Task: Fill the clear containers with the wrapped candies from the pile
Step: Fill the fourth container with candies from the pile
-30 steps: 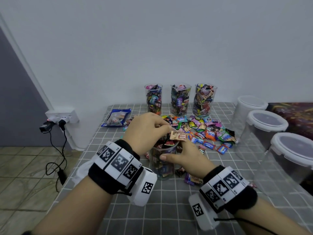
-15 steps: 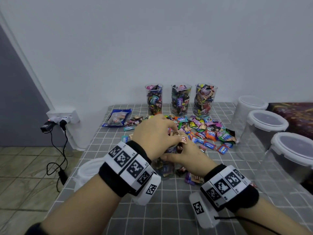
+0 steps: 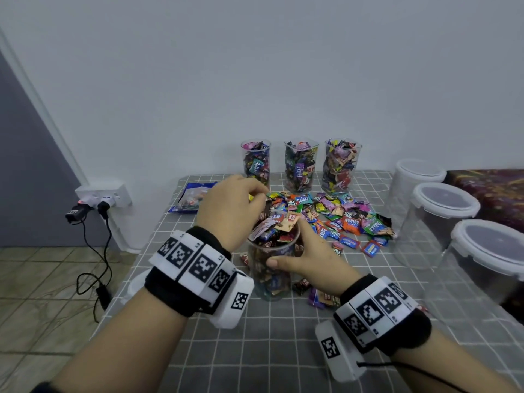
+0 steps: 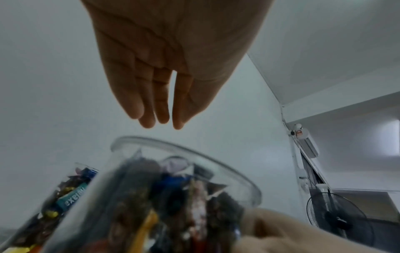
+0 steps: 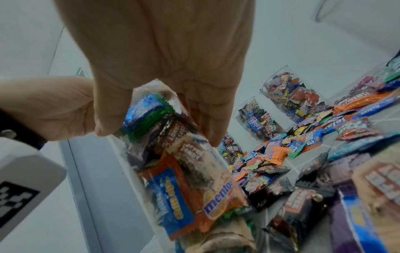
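A clear container [image 3: 270, 279] stands on the checked tablecloth at the near middle, heaped to its rim with wrapped candies. My right hand [image 3: 289, 246] grips it from the right, thumb on the near wall and fingers round the far side; the right wrist view shows the same hold [image 5: 158, 133] on the container [image 5: 184, 179]. My left hand [image 3: 262, 198] hovers just above the rim. In the left wrist view its fingers [image 4: 149, 118] hang straight over the container [image 4: 173, 196] with nothing in them. The candy pile [image 3: 340, 219] lies just behind.
Three filled clear containers [image 3: 301, 165] line the wall. Three large lidded tubs [image 3: 442, 222] stand along the right. A blue bag [image 3: 192, 198] lies at the back left, a white lid [image 3: 133, 285] near the left table edge. A few candies [image 3: 320, 296] lie beside my right wrist.
My left hand brought a candy to the container's top, went down onto the heap, then let go and rose a little. My right hand has kept its hold on the container.
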Motion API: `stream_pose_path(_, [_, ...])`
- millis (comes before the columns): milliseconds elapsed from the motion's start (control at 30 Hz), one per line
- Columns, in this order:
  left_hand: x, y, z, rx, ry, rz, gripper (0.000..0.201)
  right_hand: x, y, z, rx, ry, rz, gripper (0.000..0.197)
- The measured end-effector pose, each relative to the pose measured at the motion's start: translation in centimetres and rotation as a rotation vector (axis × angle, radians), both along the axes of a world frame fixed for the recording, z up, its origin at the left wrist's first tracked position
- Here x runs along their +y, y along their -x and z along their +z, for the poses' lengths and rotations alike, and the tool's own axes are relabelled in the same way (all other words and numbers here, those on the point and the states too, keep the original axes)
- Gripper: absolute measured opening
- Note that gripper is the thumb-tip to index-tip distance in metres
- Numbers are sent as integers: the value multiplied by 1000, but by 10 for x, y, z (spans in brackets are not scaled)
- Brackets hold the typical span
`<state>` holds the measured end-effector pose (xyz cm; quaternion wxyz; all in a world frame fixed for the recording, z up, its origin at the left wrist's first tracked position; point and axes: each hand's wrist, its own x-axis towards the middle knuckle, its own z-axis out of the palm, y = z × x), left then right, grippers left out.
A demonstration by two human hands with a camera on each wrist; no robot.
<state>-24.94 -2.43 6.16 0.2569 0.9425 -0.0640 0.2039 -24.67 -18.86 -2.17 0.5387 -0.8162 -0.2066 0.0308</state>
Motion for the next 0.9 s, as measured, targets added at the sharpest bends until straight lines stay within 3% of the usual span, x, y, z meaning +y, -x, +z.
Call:
stream_pose_path(233, [-11,0,2,191,-271,-83,29,0,1,1,22,-7,14,66])
stream_pose_path(400, [-13,4,1,237,-185,-234,26,-1,-3,-2,22,-1,0,68])
stream_pose_path(567, [-17,-1,-1,122,-155,-213,25,0,-3,-4,10,0,-3,69])
stream_pose_path(700, [-25,0,-4,139,-341,-318,20,-1,-4,-5,-4,17,-4,78])
stream_pose_path(767, [-25,-1,-6,138,-410,-303,18,-1,-4,-4,-9,17,-3,73])
stream_pose_path(900, [-20,-4,-10,130,-379,-284,19,-1,-3,-3,-6,12,-7,71])
